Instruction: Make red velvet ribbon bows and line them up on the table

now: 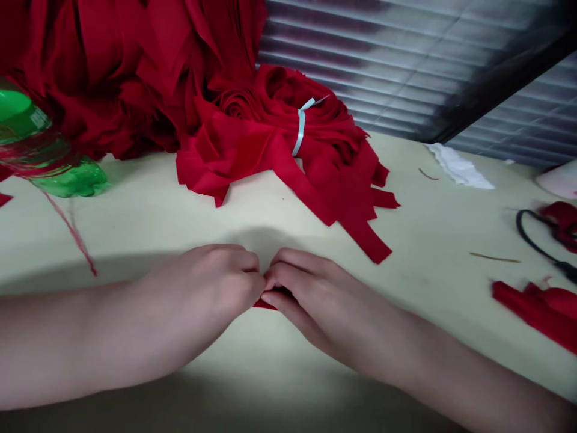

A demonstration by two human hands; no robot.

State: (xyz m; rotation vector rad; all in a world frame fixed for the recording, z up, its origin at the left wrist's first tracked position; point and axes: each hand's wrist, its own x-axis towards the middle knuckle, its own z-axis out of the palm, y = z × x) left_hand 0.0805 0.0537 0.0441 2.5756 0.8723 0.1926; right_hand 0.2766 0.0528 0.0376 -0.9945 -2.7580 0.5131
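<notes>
Pinching red cloth [265, 305] in nearly closed left hand [225, 278] and right hand [306, 288] over tabletop [148, 204]. Cannot read blurred label [41, 119] on green bottle [79, 180] lying at left.

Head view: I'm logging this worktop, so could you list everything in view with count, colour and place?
Table: one, cream, beneath the cloth
Cloth heap: one, red, far left
Tied bundle: one, red, far centre
Tie: one, pale blue, around the bundle
Bottle: one, green, left
Thread: uncountable, red, around the bottle
Scrap: one, white, far right
Thin strips: two, brownish, right
Cord: one, black, right edge
Loose cloth: several pieces, red, right edge
Blurred object: one, pale, right edge
Blinds: slats uncounted, grey, behind
Bar: one, dark, across blinds
Cloth piece: one, red, centre, mostly hidden
Left hand: one, bare, centre
Right hand: one, bare, centre
Forearms: two, bare, lower left and right
</notes>
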